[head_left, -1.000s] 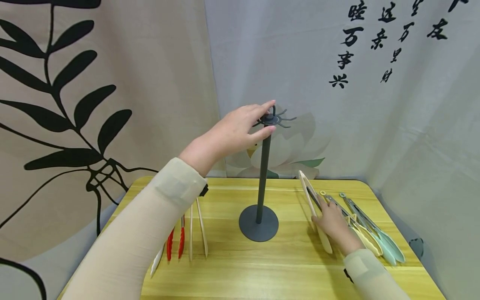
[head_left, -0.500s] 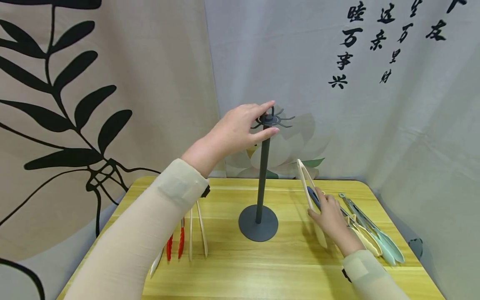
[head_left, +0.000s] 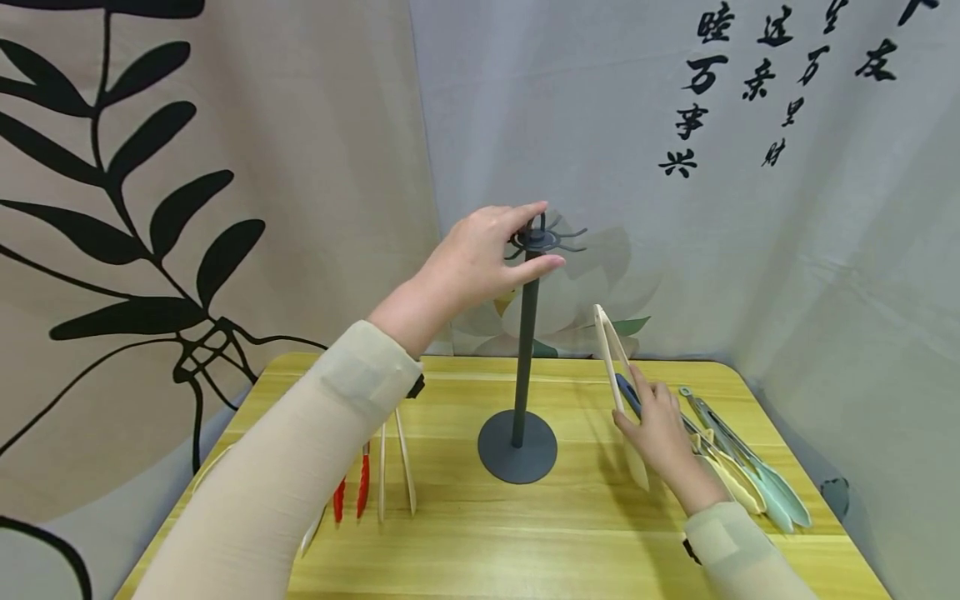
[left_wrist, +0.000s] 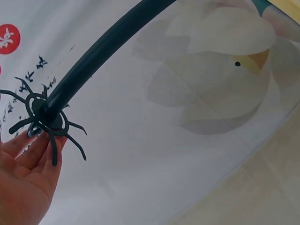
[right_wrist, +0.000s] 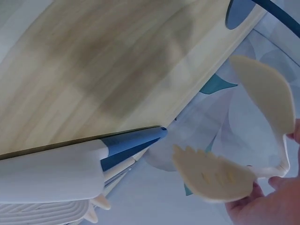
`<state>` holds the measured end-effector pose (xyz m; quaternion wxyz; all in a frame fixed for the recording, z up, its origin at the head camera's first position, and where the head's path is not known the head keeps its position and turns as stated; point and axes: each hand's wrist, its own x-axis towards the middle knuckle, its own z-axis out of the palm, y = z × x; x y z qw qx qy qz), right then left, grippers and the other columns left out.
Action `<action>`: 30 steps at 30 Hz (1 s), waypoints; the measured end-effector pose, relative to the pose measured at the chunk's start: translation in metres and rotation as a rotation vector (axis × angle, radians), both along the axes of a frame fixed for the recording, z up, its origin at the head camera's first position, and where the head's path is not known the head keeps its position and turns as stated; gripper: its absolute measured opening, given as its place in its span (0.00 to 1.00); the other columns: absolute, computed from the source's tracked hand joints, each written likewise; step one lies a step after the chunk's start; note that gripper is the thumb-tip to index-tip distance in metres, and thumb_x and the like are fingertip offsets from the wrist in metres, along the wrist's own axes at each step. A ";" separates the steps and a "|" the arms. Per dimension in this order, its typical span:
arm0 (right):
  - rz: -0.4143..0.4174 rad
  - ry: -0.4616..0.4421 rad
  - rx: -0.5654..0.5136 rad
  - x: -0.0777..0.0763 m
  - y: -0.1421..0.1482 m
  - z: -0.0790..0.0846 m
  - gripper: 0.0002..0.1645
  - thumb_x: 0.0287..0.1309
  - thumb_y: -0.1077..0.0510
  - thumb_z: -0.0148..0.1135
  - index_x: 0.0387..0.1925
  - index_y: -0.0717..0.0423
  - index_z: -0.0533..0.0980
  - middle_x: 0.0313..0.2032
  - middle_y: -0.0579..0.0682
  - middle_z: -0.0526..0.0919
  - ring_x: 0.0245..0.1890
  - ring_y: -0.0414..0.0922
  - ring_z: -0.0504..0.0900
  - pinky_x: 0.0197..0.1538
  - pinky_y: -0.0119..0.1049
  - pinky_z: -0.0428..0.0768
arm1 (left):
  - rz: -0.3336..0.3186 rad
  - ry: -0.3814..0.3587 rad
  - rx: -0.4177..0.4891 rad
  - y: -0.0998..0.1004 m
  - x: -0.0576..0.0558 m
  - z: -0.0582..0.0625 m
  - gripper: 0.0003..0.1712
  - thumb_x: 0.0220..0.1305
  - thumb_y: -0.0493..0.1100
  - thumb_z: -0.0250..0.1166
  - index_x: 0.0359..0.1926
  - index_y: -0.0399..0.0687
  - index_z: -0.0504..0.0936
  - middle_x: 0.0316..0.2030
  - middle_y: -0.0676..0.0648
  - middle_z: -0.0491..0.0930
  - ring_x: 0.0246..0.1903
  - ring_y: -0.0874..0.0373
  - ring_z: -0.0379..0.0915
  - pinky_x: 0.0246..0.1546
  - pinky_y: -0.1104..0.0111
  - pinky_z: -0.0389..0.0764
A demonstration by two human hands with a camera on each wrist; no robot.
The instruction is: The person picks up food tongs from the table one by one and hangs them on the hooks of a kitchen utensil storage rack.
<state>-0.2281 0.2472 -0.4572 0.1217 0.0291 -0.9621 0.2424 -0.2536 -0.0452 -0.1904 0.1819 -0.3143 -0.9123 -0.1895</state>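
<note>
A dark grey stand [head_left: 527,350] with a round base and a ring of curved hooks [left_wrist: 44,115] stands upright on the table. My left hand [head_left: 491,254] is at its top, thumb in front and fingers reaching over the hook ring; in the left wrist view the fingertips meet the ring. My right hand [head_left: 660,433] holds cream tongs [right_wrist: 215,176], tilted with the joined end up. Their two heads, one toothed and one smooth, spread apart in the right wrist view. Beneath this hand lie blue-handled tongs [right_wrist: 129,143] with a white head.
Yellow tongs [head_left: 731,479] and mint green tongs [head_left: 772,492] lie at the right of the wooden table [head_left: 525,542]. Red-tipped tongs [head_left: 363,483], pale tongs [head_left: 405,467] and a white tip [head_left: 311,533] show beside the left sleeve, which partly hides them. A curtain [head_left: 562,108] hangs behind.
My right hand has raised the cream tongs, uncovering more of the blue handle. My left thumb has slid slightly right across the stand, and the hook ring has shifted a little left.
</note>
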 end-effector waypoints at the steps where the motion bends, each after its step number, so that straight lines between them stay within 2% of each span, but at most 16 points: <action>1: -0.001 0.009 -0.003 0.000 -0.001 0.001 0.51 0.56 0.48 0.63 0.74 0.43 0.45 0.54 0.66 0.66 0.52 0.62 0.64 0.44 0.57 0.71 | 0.003 0.001 0.005 0.000 0.000 0.000 0.42 0.57 0.68 0.60 0.69 0.56 0.64 0.51 0.50 0.77 0.55 0.55 0.69 0.56 0.63 0.72; 8: -0.013 0.092 -0.026 0.001 -0.010 0.010 0.53 0.56 0.50 0.64 0.75 0.41 0.44 0.53 0.65 0.66 0.50 0.59 0.64 0.41 0.53 0.70 | 0.034 -0.002 0.011 0.003 0.002 0.000 0.43 0.57 0.68 0.61 0.69 0.56 0.65 0.55 0.50 0.77 0.57 0.55 0.69 0.57 0.64 0.71; 14: -0.013 0.194 -0.068 0.001 -0.017 0.022 0.52 0.56 0.52 0.66 0.74 0.43 0.46 0.52 0.64 0.66 0.48 0.58 0.64 0.39 0.52 0.69 | 0.034 0.017 0.010 0.004 0.005 0.001 0.43 0.56 0.69 0.60 0.68 0.54 0.65 0.53 0.50 0.78 0.56 0.56 0.70 0.56 0.65 0.72; 22: -0.007 0.284 -0.113 0.003 -0.026 0.042 0.52 0.55 0.53 0.66 0.74 0.40 0.46 0.52 0.63 0.65 0.47 0.58 0.64 0.40 0.53 0.69 | 0.039 0.024 0.011 0.006 0.005 0.002 0.43 0.56 0.67 0.62 0.67 0.52 0.67 0.51 0.49 0.79 0.54 0.55 0.71 0.56 0.65 0.73; 30: 0.014 0.403 -0.139 0.001 -0.035 0.056 0.52 0.53 0.55 0.68 0.74 0.41 0.50 0.52 0.64 0.65 0.47 0.58 0.64 0.41 0.52 0.67 | 0.047 0.047 0.013 0.008 0.005 0.001 0.44 0.55 0.68 0.62 0.67 0.50 0.67 0.50 0.49 0.80 0.52 0.55 0.73 0.55 0.65 0.73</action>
